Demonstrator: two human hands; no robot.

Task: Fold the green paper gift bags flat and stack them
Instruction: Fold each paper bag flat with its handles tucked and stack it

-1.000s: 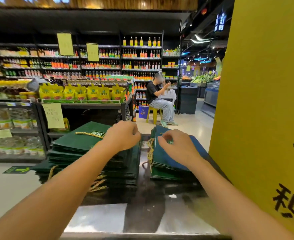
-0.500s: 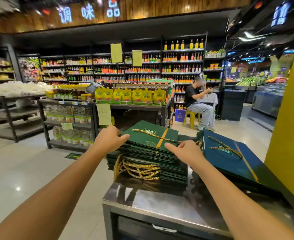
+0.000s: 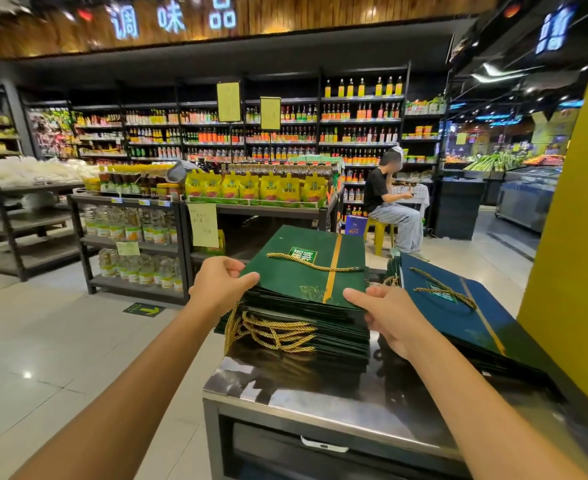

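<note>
Where the flat stack of dark green paper gift bags [image 3: 320,336] lies toward the far left corner of the stainless steel counter top [image 3: 323,388], both hands hold the topmost green bag [image 3: 303,275], which is tilted up at its far end. The left hand [image 3: 219,285] pinches its near left corner, thumb above, fingers curled beneath. The right hand [image 3: 387,315] grips the near right corner, thumb on top. Gold rope handles [image 3: 275,330] spill from the stack's near side. A second stack of flat blue-green bags [image 3: 458,306] lies along the right edge.
</note>
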